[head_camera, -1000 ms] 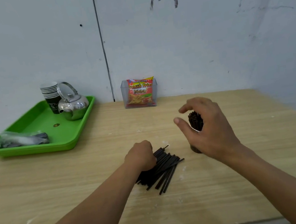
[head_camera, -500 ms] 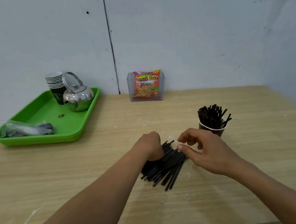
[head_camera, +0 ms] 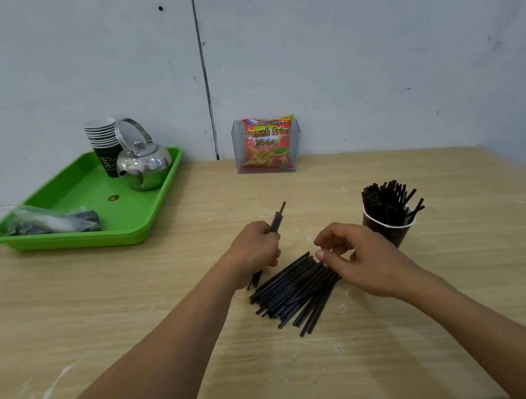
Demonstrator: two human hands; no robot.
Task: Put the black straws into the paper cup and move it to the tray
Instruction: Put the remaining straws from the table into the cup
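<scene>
1. While a small bundle of straws is clamped in the closed grip of the left hand, the right hand is held with its grip part open and empty, fingertips just above the loose pile of black straws at bench centre.
2. The paper cup is located at 2 o'clock from the pile, upright and already crowded with straws; the green tray is located well apart at 10 o'clock.
3. Tipping of the cup is judged likely if further straws are forced into the packed opening, because the cup is light and top-heavy.
4. Slippage from the left grip is judged possible, since the straws are thin, smooth, rigid-looking cylinders that roll freely on the wood-grain bench.
5. Collision on the tray is judged possible: a polished metal kettle, a stack of cups and a crinkled plastic bag occupy much of its glossy surface.
</scene>
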